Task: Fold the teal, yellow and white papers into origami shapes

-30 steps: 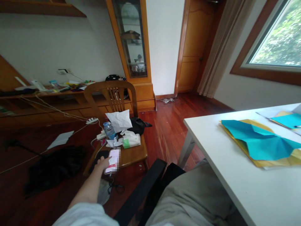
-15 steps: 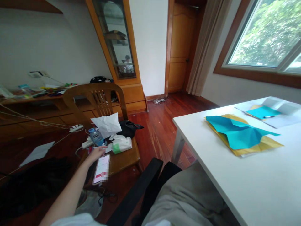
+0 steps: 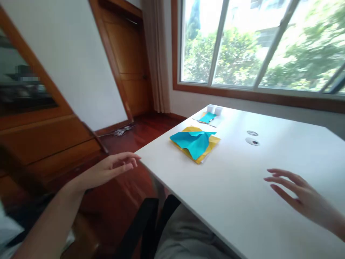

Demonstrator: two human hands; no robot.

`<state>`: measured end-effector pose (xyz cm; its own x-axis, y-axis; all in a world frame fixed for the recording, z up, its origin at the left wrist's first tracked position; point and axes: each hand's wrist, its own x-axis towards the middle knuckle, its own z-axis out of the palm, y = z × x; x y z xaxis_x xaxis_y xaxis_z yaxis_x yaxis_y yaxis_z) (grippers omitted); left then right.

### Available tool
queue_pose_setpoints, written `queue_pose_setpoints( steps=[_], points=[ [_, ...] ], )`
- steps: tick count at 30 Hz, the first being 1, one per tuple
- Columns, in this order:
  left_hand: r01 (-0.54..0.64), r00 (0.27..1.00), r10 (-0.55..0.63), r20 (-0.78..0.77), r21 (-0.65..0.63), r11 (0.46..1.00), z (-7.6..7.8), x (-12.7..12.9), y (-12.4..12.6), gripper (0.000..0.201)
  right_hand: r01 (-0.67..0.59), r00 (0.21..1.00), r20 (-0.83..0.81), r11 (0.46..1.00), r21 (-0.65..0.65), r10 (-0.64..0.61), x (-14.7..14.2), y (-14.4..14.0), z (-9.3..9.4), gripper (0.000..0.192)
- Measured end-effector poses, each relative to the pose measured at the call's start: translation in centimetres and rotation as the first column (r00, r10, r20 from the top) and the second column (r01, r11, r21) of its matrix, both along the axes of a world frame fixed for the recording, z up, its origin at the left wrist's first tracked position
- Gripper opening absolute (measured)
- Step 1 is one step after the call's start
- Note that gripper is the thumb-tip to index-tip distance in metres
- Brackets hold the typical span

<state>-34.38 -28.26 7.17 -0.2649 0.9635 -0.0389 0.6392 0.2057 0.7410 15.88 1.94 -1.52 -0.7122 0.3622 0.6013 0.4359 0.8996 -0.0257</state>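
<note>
Hovering both hands open and empty: left hand (image 3: 111, 169) off the desk's (image 3: 242, 201) left edge, nearer the teal paper (image 3: 192, 141) lying ahead toward the far-left corner than right hand (image 3: 299, 192).

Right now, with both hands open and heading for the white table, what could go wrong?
The open left hand hovers off the white table near its corner and might knock it. The open right hand hovers over bare tabletop; the teal folded paper on the yellow sheets looks loose, so a quick sweep could scatter it.
</note>
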Motion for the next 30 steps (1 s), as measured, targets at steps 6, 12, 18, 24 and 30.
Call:
queue_pose_setpoints(
  steps=[6, 12, 18, 24, 30],
  points=[
    [0.488, 0.866, -0.470, -0.173, 0.084, 0.869, 0.9, 9.2, 14.5, 0.031, 0.116, 0.993, -0.003, 0.991, -0.063, -0.116, 3.3, 1.6, -0.5, 0.019],
    [0.797, 0.603, -0.771, -0.205, 0.126, 0.591, -1.9, 20.4, 22.9, 0.043, 0.239, 0.969, -0.034, 0.961, -0.139, -0.246, 4.0, 1.8, -0.7, 0.023],
    [0.720, 0.627, -0.610, -0.484, 0.060, 0.692, -5.7, 27.5, 28.1, 0.042, 0.374, 0.919, -0.051, 0.906, -0.197, -0.390, 3.7, 2.2, -1.1, 0.028],
    [0.668, 0.594, -0.574, -0.564, -0.052, 0.742, -7.6, 30.4, 30.0, 0.057, 0.408, 0.909, 0.011, 0.882, -0.235, -0.417, 3.9, 1.9, -1.3, 0.033],
    [0.609, 0.643, -0.505, -0.576, -0.015, 0.793, -9.7, 30.1, 30.3, 0.074, 0.533, 0.845, 0.222, 0.799, -0.280, -0.486, 4.0, 2.1, -1.9, 0.054]
  ],
)
